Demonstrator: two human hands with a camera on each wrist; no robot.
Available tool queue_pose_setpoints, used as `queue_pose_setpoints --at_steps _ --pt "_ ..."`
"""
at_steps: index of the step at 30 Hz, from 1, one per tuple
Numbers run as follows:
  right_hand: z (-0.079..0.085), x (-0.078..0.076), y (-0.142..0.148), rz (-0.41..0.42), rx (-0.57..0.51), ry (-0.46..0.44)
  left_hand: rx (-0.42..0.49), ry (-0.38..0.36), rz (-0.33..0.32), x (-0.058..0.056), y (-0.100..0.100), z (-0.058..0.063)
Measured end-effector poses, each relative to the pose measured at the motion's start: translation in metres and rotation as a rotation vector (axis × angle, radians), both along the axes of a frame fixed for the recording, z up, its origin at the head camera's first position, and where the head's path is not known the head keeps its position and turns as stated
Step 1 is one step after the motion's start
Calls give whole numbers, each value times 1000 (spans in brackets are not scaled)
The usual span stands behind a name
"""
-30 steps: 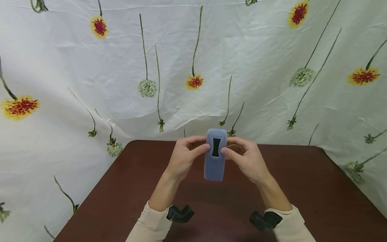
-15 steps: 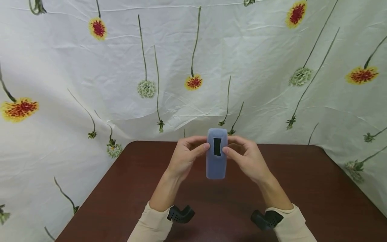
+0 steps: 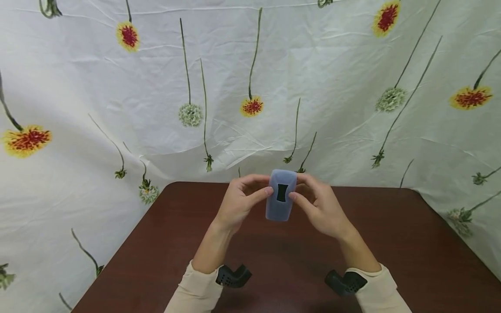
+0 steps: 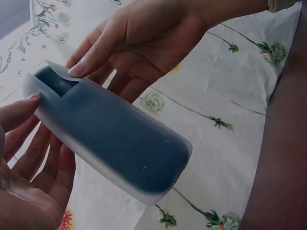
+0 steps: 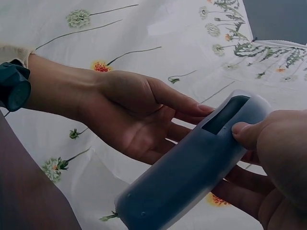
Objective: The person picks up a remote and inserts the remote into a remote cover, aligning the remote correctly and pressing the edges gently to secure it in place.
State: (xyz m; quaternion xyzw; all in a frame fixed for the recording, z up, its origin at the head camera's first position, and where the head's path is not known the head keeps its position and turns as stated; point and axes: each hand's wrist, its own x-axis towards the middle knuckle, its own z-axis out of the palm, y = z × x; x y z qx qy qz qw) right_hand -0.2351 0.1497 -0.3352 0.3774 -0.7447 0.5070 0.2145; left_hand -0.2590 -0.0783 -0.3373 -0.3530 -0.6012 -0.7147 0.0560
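Both hands hold up a long rounded dark-blue object in a translucent bluish sleeve, whose exact kind I cannot tell. Its facing side has a dark cut-out, through which a smooth dark surface shows in both wrist views. My left hand pinches the left edge near the top, thumb in front and fingers behind. Opposite it, my right hand grips the right edge in the same way. The sleeved object stretches beyond the fingers toward its free end in the left wrist view. Fingers behind it are partly hidden.
A dark reddish-brown table lies below the hands. Behind it hangs a white cloth printed with flowers. Each wrist carries a black camera mount, one on the left and one on the right.
The sleeved object has tilted in the hands, its lower end swinging up, so it looks shorter in the head view. Both hands stay in nearly the same place and keep their hold.
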Motion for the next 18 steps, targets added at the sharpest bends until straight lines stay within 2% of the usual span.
queue_pose_setpoints --at_steps 7,13,18 --pt "0 0 1 0 58 107 0 17 -11 0 -3 1" --pt "1 -3 2 -86 131 302 5 14 -28 -2 -3 1" --pt "2 -4 0 -107 138 394 26 21 -50 -3 -2 2"
